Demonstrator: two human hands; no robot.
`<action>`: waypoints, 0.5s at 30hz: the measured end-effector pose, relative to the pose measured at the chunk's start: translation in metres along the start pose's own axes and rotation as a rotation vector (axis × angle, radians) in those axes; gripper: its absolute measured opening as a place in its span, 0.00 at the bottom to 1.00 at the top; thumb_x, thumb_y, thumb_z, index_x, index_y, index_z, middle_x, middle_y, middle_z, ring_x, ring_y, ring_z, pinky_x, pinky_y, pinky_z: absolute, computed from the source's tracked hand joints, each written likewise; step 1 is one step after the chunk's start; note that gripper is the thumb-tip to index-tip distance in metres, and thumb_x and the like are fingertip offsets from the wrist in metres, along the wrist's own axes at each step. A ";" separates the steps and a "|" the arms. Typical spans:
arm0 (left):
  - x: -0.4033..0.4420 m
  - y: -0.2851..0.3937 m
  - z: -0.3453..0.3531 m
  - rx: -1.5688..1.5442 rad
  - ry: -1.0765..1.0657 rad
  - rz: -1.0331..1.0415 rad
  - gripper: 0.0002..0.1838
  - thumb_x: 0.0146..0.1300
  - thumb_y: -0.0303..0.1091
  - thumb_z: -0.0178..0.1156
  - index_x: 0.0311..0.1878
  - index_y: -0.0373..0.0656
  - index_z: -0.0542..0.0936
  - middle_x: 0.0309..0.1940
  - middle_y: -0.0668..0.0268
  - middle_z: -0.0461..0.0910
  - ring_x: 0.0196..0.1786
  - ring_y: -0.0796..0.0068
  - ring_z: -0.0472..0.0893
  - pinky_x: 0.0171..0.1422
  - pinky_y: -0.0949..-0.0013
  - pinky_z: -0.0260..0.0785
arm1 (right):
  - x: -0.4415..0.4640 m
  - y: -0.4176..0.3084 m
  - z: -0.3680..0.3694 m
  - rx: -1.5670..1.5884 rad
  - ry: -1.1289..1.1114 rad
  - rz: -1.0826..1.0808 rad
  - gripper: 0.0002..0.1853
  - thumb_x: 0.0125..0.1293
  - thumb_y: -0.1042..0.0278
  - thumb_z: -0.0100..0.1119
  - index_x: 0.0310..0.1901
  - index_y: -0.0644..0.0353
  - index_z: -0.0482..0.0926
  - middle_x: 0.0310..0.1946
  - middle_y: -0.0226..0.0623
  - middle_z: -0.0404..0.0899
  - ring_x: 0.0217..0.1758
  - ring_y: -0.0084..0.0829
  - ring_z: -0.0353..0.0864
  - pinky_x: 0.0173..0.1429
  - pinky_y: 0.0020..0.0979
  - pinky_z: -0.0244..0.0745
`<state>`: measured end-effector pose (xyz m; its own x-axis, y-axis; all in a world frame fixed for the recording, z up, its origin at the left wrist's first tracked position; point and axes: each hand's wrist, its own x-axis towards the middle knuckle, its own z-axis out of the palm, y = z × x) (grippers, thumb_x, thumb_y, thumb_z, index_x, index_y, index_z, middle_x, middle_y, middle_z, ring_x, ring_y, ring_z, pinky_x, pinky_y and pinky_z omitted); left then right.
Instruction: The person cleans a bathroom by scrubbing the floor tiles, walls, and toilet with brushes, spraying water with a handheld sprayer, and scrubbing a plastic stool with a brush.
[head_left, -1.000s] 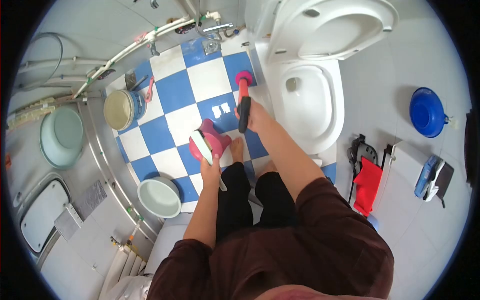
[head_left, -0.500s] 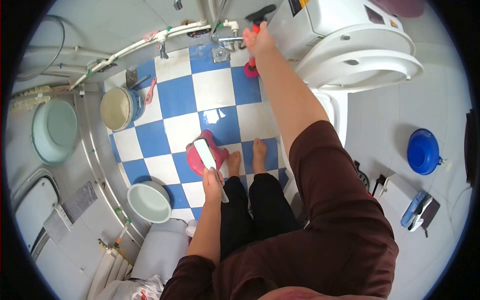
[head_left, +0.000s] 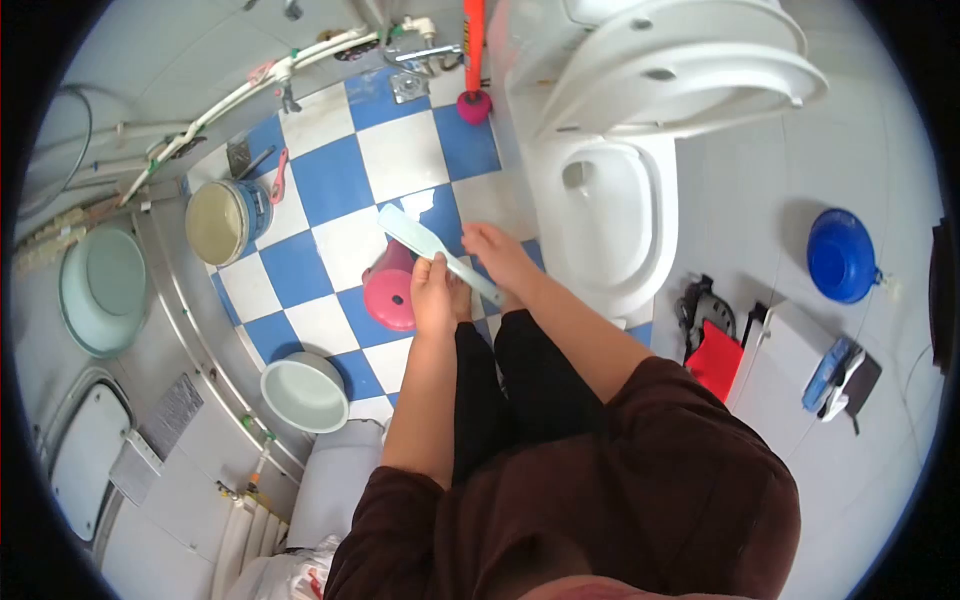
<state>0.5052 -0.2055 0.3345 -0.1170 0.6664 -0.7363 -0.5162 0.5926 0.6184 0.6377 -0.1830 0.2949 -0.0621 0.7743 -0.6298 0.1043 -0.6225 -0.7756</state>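
My left hand (head_left: pixel 433 292) is closed on the light green handle of a long brush (head_left: pixel 425 240), whose head points up and left. Just right of the brush, my right hand (head_left: pixel 497 255) has its fingers apart and holds nothing. Below the brush a pink stool (head_left: pixel 390 291) stands on the blue and white tiles. A plunger with a red handle and a pink cup (head_left: pixel 474 107) stands upright by the wall, left of the toilet (head_left: pixel 609 220), whose lid and seat are raised.
A bucket (head_left: pixel 217 222) and a pink brush (head_left: pixel 279 177) are at the left. A pale green basin (head_left: pixel 305 392) lies on the floor, another (head_left: pixel 103 292) by the left wall. A blue basin (head_left: pixel 841 256) hangs at the right. Pipes (head_left: pixel 225 110) run along the wall.
The plunger has gone from my right hand and stands by the wall. My right hand has come back down beside the brush. The brush in my left hand has tilted further, and the view has shifted.
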 end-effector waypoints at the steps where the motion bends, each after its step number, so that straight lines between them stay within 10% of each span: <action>1: -0.005 -0.001 0.005 -0.007 -0.025 -0.033 0.06 0.70 0.34 0.52 0.40 0.44 0.76 0.35 0.71 0.77 0.39 0.80 0.75 0.45 0.73 0.69 | -0.021 0.006 -0.001 -0.032 0.002 0.006 0.22 0.69 0.52 0.49 0.53 0.62 0.74 0.42 0.39 0.80 0.45 0.29 0.79 0.50 0.29 0.72; 11: -0.036 -0.029 0.039 0.295 -0.213 -0.009 0.10 0.69 0.38 0.54 0.45 0.42 0.78 0.36 0.73 0.77 0.37 0.84 0.73 0.37 0.78 0.65 | -0.118 -0.018 -0.041 -0.250 0.183 -0.015 0.18 0.64 0.56 0.55 0.46 0.64 0.76 0.43 0.50 0.79 0.47 0.46 0.78 0.50 0.38 0.72; 13: -0.032 -0.016 0.049 0.369 -0.113 0.057 0.15 0.72 0.36 0.49 0.54 0.36 0.76 0.48 0.63 0.78 0.55 0.75 0.73 0.63 0.71 0.61 | -0.128 -0.028 -0.052 -0.229 0.252 -0.065 0.17 0.63 0.56 0.57 0.43 0.63 0.77 0.39 0.48 0.80 0.42 0.46 0.79 0.46 0.39 0.72; 15: -0.027 0.019 0.062 0.409 -0.136 0.226 0.14 0.73 0.35 0.46 0.49 0.37 0.78 0.47 0.63 0.78 0.54 0.74 0.73 0.63 0.69 0.61 | -0.138 -0.035 -0.062 -0.201 0.336 -0.144 0.16 0.62 0.56 0.58 0.42 0.62 0.77 0.34 0.46 0.80 0.38 0.44 0.80 0.43 0.38 0.72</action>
<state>0.5509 -0.1838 0.3831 -0.0616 0.8359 -0.5454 -0.1112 0.5373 0.8361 0.7045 -0.2610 0.4122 0.2340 0.8665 -0.4410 0.3123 -0.4966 -0.8099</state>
